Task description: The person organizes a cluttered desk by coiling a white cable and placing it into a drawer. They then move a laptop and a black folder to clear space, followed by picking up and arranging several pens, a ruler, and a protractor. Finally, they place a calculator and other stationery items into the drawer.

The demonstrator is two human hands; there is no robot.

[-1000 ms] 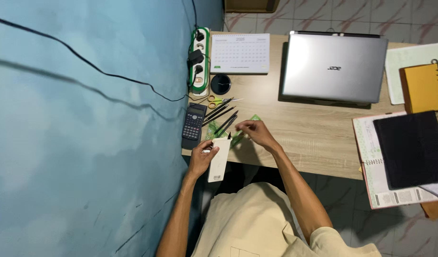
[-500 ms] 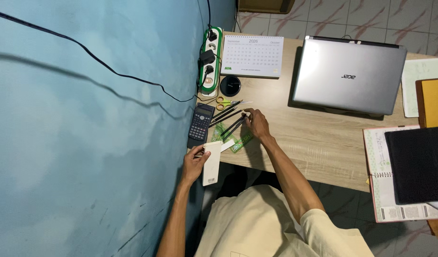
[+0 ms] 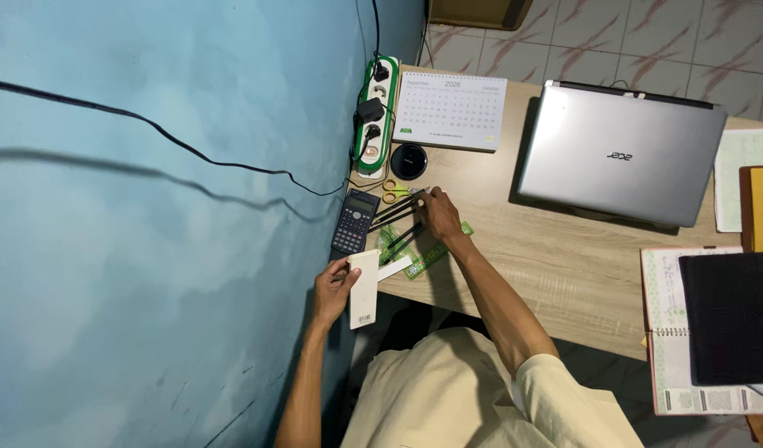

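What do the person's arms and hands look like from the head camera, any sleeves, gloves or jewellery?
Both hands are bare: the left hand and the right hand show no gloves, and no rings or watch that can be made out at this size. Both forearms are uncovered down from the elbow. The person wears a pale beige short-sleeved shirt, its sleeve ending around the right upper arm. No cables or markings on the arms.

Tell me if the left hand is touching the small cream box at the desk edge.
Touching. The head view shows the left hand wrapped around the long side of the cream box, thumb and fingers pressed against it with no gap.
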